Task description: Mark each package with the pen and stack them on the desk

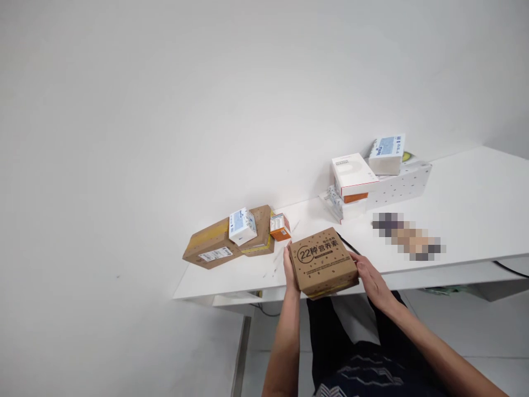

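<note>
A brown cardboard box [324, 263] with dark printing on its top is held between my two hands at the front edge of the white table. My left hand [290, 270] presses against its left side, fingers partly hidden behind the box. On the opposite side, my right hand [374, 281] grips the right end. The box sits slightly tilted, its top facing me; whether its underside touches the table is hidden. Just beyond my left hand stands a small orange and white box [280, 227].
To the left, brown cartons [215, 242] carry a tissue pack [242, 226]. Further right, a white box [353, 172] rests on other packages, beside a dotted white box [403, 184] bearing another tissue pack [386, 155]. A pixelated patch covers something on the table [458, 204]. The wall rises behind.
</note>
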Motion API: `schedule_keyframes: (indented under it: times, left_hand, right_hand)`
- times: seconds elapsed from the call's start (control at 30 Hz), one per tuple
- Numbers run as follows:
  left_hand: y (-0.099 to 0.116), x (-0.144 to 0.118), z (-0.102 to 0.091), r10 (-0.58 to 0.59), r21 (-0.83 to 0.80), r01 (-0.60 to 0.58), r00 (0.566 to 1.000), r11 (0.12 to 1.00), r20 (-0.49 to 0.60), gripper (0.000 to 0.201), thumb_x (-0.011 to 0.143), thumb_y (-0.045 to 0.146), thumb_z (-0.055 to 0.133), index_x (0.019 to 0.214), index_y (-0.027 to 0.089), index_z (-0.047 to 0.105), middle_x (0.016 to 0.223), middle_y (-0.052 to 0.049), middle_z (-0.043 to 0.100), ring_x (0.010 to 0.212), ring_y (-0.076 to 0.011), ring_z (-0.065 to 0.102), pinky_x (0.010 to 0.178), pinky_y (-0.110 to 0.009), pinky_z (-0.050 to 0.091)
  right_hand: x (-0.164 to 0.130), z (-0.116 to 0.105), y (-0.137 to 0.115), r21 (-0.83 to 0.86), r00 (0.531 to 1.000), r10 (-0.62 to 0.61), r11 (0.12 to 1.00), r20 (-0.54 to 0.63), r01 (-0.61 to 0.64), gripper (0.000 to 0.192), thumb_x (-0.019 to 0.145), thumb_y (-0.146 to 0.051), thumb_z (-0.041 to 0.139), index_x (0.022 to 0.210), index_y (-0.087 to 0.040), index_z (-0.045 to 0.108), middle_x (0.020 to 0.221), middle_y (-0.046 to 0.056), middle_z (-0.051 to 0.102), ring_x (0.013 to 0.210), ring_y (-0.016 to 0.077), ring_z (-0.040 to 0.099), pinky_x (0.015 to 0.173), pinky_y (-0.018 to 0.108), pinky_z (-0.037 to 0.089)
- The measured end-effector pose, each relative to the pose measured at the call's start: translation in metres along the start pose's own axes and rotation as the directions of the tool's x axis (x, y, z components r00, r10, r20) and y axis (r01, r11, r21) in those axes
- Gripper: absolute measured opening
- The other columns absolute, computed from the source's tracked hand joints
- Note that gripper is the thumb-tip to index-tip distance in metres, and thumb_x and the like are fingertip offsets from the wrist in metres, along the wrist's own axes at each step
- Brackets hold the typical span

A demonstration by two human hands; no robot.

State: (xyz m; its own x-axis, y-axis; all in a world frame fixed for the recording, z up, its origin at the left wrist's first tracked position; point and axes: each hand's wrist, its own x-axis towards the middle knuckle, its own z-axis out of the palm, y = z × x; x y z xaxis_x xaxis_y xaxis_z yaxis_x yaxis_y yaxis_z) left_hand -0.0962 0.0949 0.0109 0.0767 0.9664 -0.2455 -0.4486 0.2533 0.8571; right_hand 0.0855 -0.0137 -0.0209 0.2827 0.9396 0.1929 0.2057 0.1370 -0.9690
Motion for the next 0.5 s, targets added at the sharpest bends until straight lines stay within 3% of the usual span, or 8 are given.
schedule_keyframes:
  times: [0.13,0.23,0.3,0.37,0.5]
  left_hand:
    - [-0.030,-0.015,-0.027,0.216,0.123,-0.200,0.968,0.972,-0.130,0.057,0.083,0.058,0.047,0.133,0.032,0.041,0.136,-0.004,0.053,0.118,-0.0209,0.057,0.093,-0.035,0.050]
    - [-0.046,-0.031,-0.042,0.304,0.277,-0.269,0.949,0.922,-0.089,0.062,0.079,0.057,0.053,0.134,0.030,0.042,0.143,-0.005,0.047,0.128,-0.0217,0.048,0.101,-0.035,0.044]
    - [-0.042,-0.039,-0.044,0.271,0.310,-0.237,0.960,0.921,-0.069,0.059,0.078,0.056,0.055,0.129,0.028,0.050,0.138,-0.006,0.052,0.125,-0.0222,0.050,0.103,-0.035,0.043]
    - [-0.025,-0.042,-0.042,0.210,0.321,-0.182,0.976,0.930,-0.054,0.052,0.081,0.058,0.052,0.123,0.027,0.057,0.128,-0.007,0.061,0.119,-0.0225,0.056,0.100,-0.037,0.045]
    - [0.017,-0.038,-0.042,-0.046,0.386,0.022,0.998,0.922,0.052,0.058,0.083,0.069,0.041,0.117,0.027,0.061,0.115,-0.006,0.068,0.111,-0.0248,0.061,0.091,-0.040,0.050]
  right_hand:
    - [-0.010,-0.008,0.013,0.042,0.993,0.029,0.999,0.116,-0.034,0.051,0.096,-0.049,0.024,0.135,-0.027,0.048,0.138,0.009,0.050,0.126,0.0266,0.047,0.104,0.047,0.039]
    - [-0.019,-0.008,0.020,0.021,0.981,0.028,0.999,0.191,-0.033,0.052,0.095,-0.049,0.027,0.142,-0.029,0.039,0.143,0.008,0.044,0.133,0.0268,0.038,0.110,0.048,0.032]
    - [-0.019,-0.008,0.015,-0.037,0.981,0.030,0.999,0.189,-0.024,0.056,0.094,-0.052,0.031,0.145,-0.030,0.035,0.142,0.009,0.042,0.134,0.0280,0.035,0.110,0.049,0.031]
    - [-0.014,-0.010,0.002,-0.082,0.982,0.022,0.997,0.185,-0.006,0.059,0.092,-0.054,0.032,0.146,-0.031,0.032,0.132,0.011,0.046,0.127,0.0285,0.041,0.106,0.049,0.037]
    - [0.005,-0.016,-0.026,-0.098,0.980,-0.006,0.995,0.198,0.026,0.058,0.093,-0.056,0.028,0.146,-0.034,0.032,0.107,0.008,0.050,0.101,0.0248,0.053,0.090,0.044,0.049]
